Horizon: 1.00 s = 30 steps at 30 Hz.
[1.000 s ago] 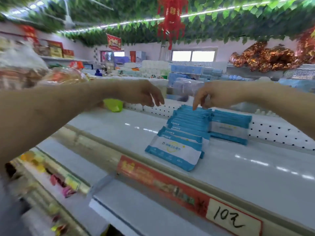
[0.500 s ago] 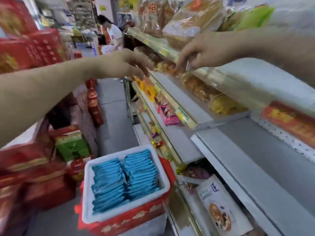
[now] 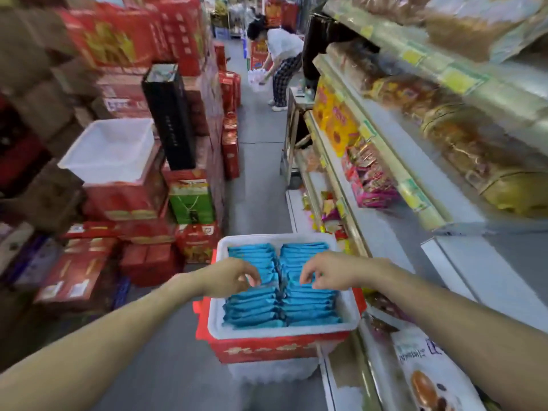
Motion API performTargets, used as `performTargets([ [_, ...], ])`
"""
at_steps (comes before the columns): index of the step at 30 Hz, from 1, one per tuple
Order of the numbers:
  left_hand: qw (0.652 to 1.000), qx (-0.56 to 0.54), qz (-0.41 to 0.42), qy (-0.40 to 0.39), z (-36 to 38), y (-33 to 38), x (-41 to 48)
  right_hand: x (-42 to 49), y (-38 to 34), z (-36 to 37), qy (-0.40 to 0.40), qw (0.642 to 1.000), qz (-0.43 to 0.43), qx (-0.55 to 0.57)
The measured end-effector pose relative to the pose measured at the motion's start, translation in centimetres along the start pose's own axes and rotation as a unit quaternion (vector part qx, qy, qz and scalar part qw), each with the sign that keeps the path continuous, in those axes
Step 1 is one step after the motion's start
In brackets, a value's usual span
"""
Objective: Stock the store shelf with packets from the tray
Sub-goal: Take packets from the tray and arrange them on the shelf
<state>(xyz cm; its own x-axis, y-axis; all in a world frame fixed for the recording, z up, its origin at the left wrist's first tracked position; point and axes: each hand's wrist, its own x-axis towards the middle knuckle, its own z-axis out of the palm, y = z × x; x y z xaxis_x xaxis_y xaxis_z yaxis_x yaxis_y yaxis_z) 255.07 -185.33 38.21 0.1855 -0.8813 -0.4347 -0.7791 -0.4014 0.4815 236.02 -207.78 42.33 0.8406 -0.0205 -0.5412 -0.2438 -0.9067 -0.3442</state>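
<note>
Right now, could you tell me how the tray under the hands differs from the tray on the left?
The near tray holds two rows of blue packets; the left tray looks empty. The left hand and right hand reach into the near tray; none touches the left tray. Both are white and rectangular.

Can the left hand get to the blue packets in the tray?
Probably yes. The left hand is right over the left row of blue packets in the open tray, with nothing in between. Its fingers curl down to them, though blur hides whether they grip one yet.
</note>
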Motion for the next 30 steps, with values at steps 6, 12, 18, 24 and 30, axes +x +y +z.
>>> performTargets([
  [6,0.999,0.049,-0.013,0.000,2.7,-1.9,0.9,2.7,1.3,3.3,0.038,0.996,0.008,0.079],
  [12,0.996,0.066,0.035,-0.045,3.1,-2.5,1.8,2.9,2.3,3.7,0.068,0.988,0.036,0.133],
  [18,0.987,0.131,0.063,-0.071,3.1,-2.5,3.6,2.5,3.4,4.7,0.076,0.985,0.056,0.147],
  [24,0.973,0.192,0.107,-0.071,3.5,-1.6,4.4,2.6,3.4,5.9,0.071,0.980,0.062,0.173],
  [30,0.967,0.211,0.109,-0.088,0.4,-1.1,3.2,3.4,2.7,5.0,0.074,0.983,0.046,0.160],
])
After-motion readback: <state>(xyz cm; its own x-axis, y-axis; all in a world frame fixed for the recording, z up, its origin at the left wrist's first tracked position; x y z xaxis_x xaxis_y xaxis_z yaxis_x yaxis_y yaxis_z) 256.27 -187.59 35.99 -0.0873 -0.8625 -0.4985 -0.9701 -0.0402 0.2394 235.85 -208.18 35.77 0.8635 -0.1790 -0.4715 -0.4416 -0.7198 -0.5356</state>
